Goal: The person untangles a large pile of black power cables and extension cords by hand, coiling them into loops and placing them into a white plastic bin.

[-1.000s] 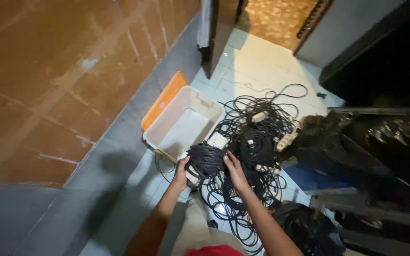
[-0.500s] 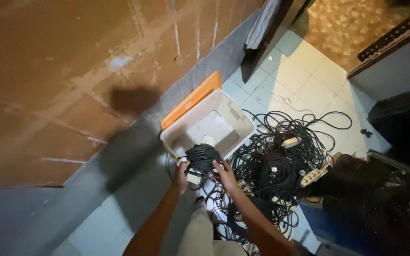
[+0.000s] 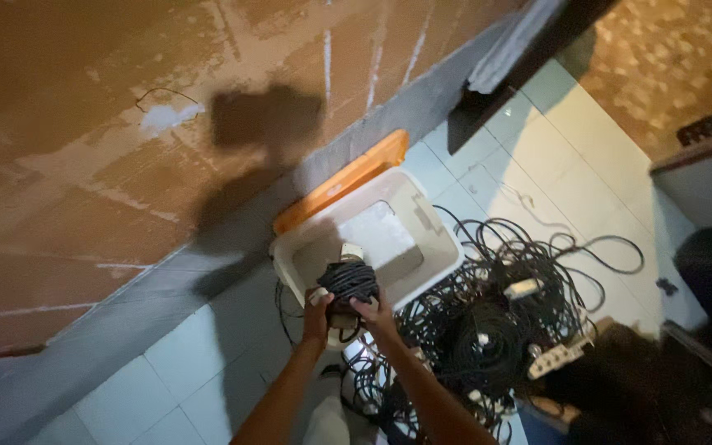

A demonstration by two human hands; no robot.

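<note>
**Cable coil held over the white bin**

I hold a wound coil of black cable [image 3: 348, 282] between both hands, just above the near rim of the white plastic bin [image 3: 422, 247]. My left hand [image 3: 318, 306] grips the coil from the left and underneath, fingers wrapped around it; my right hand [image 3: 372, 313] clasps it from the right side, thumb and fingers pressed on the windings. A pale plug or connector end [image 3: 351, 250] sticks out at the top of the coil, pointing toward the inside of the bin.

The bin sits on the tiled floor [image 3: 166, 379] close to the grey base of the brown wall [image 3: 84, 148]. Its orange lid [image 3: 344, 180] stands on edge between the bin and the wall, touching both as far as I can see. The inside of the bin looks bare and light.

To the right of the bin and right beside my forearms lies a large tangle of black cables [image 3: 488, 330], spreading over the tiles; loose loops run out toward the far right. White power strips [image 3: 555, 359] and a few pale plugs lie in the heap. The tangle crowds up to the bin's right wall. Dark furniture [image 3: 702, 330] fills the right edge, too dim to make out.
</note>
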